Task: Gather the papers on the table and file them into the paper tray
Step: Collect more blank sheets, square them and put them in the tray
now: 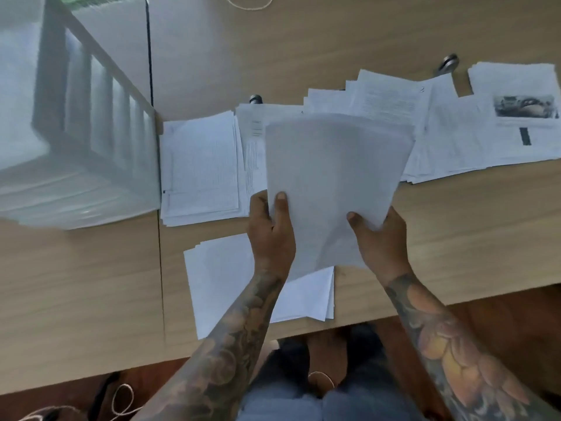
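From over the person's shoulder, the head view shows a sheaf of papers (pixel 334 183) lifted off the table (pixel 455 226), gripped at its near end by both hands. The left hand (pixel 271 232) pinches the near left corner, thumb on top and fingers curled under; the right hand (pixel 379 235) does the same at the near right corner. The sheets look light and floppy, I'd say, and slick against one another, so they would fan or slide unless held squarely by both near corners or the long edges. More sheets (pixel 473 126) lie fanned along the far right of the table, a squared pile (pixel 202 168) sits left of the hands, and a blank stack (pixel 221 284) rests at the near edge under the forearms. The translucent paper tray (pixel 82 141) stands at the left, touching the squared pile
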